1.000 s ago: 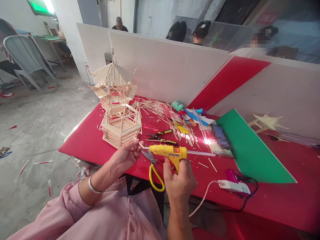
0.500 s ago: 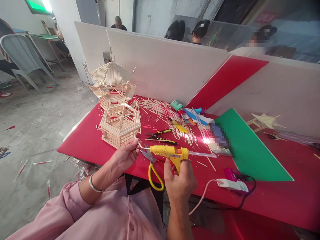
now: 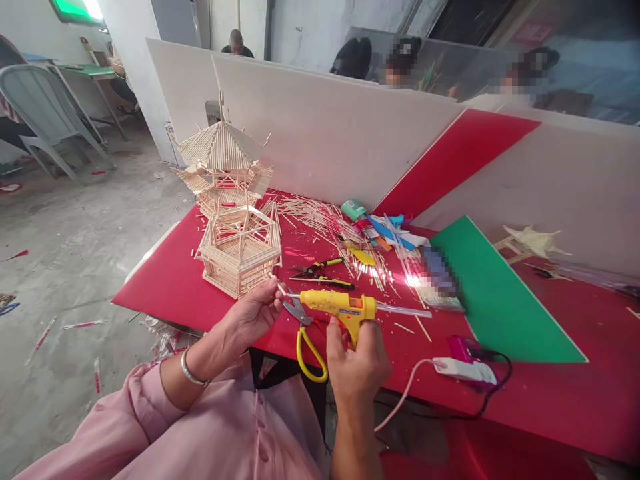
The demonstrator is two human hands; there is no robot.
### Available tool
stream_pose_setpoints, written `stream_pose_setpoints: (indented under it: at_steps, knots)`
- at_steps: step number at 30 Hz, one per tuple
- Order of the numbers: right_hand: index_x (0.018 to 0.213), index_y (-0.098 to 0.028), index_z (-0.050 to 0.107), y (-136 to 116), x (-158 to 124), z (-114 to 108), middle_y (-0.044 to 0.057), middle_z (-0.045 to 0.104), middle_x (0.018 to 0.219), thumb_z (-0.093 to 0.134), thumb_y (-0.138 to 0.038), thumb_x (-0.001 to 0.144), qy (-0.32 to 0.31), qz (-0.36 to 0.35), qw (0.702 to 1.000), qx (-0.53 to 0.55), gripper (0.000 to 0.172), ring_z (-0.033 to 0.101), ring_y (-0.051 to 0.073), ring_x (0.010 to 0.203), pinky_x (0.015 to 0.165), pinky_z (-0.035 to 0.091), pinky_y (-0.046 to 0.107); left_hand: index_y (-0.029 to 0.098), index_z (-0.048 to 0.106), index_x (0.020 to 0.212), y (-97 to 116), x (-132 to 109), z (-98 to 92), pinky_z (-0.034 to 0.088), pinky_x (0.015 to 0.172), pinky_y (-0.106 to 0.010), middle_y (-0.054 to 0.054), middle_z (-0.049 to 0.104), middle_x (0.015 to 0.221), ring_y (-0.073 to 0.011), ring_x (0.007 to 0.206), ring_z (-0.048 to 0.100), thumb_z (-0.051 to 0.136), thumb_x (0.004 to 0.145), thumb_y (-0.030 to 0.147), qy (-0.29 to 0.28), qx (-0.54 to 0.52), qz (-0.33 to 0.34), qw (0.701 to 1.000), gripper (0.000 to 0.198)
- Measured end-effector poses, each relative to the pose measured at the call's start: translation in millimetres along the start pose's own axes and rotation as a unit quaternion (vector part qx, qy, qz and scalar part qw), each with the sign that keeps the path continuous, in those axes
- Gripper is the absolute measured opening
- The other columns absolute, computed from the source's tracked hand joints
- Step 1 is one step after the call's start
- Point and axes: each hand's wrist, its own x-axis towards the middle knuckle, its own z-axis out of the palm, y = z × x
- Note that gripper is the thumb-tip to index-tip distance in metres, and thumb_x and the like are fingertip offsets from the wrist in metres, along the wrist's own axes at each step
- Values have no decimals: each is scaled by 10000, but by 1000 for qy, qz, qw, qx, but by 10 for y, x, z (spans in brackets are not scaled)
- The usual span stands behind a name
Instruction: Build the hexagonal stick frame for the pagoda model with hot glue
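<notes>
- Left hand (image 3: 256, 312), just below centre: fingers pinched on a small stick (image 3: 282, 289).
- Right hand (image 3: 359, 360), lower centre: fingers wrapped around the yellow glue gun (image 3: 333, 303), nozzle at the stick.
- Stick-built pagoda (image 3: 223, 148): left of centre, on the red counter (image 3: 163, 277).

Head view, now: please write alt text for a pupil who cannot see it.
A person's right hand holds a yellow glue gun, its nozzle close to a short pale stick pinched in the left hand. Beyond, stick-built structures, one with tiered roofs, stand on a red table strewn with loose sticks and cutting tools.
</notes>
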Motion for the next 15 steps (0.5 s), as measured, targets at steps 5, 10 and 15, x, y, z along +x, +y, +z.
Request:
stream_pose_setpoints:
  at_steps: [5, 10, 15]
  knots:
    - [811, -210, 529, -11, -1, 9, -3, 584, 643, 607, -361, 908, 1, -3, 1000, -3, 195, 594, 149, 551, 523, 415, 232, 93, 632, 755, 7, 0, 3, 540, 449, -130, -23, 651, 588, -82, 477, 632, 513, 933, 1, 16, -4, -8, 1000, 233]
    - [836, -205, 546, -2, -11, 29, 7, 600, 659, 595, -397, 913, 2, 1, 1000, -19, 213, 602, 159, 559, 517, 411, 238, 85, 633, 745, 4, 6, -17, 529, 438, -130, -34, 653, 608, -84, 481, 629, 518, 933, 10, 3, -1, -14, 1000, 233]
    - [814, -211, 543, -23, -24, 28, -2, 590, 645, 616, -378, 897, -6, 6, 1000, -11, 201, 601, 155, 557, 519, 410, 235, 85, 641, 749, 6, 13, -34, 529, 444, -129, -24, 633, 590, -81, 472, 617, 556, 911, 5, 15, -3, -7, 1000, 200]
